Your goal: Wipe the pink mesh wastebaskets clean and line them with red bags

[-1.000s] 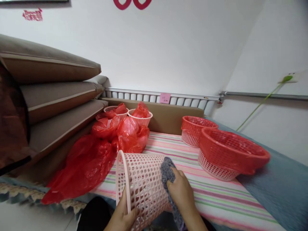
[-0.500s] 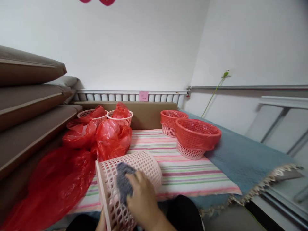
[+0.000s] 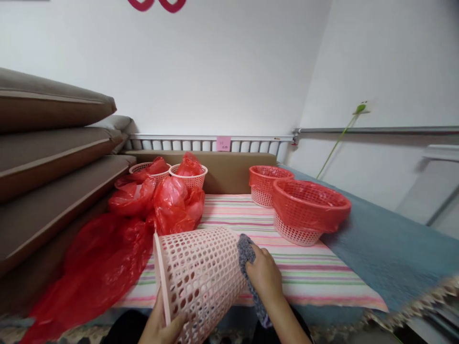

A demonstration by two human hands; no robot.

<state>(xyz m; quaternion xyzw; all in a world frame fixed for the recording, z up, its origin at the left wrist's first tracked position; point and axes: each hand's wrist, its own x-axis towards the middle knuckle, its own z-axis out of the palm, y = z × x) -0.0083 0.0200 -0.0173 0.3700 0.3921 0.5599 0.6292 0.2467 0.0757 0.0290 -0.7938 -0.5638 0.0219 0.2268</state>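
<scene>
A pale pink plastic basket [image 3: 204, 272] with round holes lies tilted on its side in front of me, its rim towards the left. My left hand [image 3: 163, 320] grips it at the rim, thumb on the outside and fingers hidden inside. My right hand [image 3: 265, 274] presses a grey cloth [image 3: 246, 253] against the basket's base at its right end. Part of the cloth hangs below that hand.
Red plastic bags [image 3: 172, 205] lie at the left, by pink baskets [image 3: 191, 180] with red bags in them. Two baskets lined with red bags [image 3: 310, 210] stand at the right on a striped cloth [image 3: 229, 205]. Brown cushions [image 3: 53, 143] are stacked at the left.
My right hand has moved the cloth from the basket's side to its base at the right. The basket has turned a little, and more of my left hand shows. The view has shifted left.
</scene>
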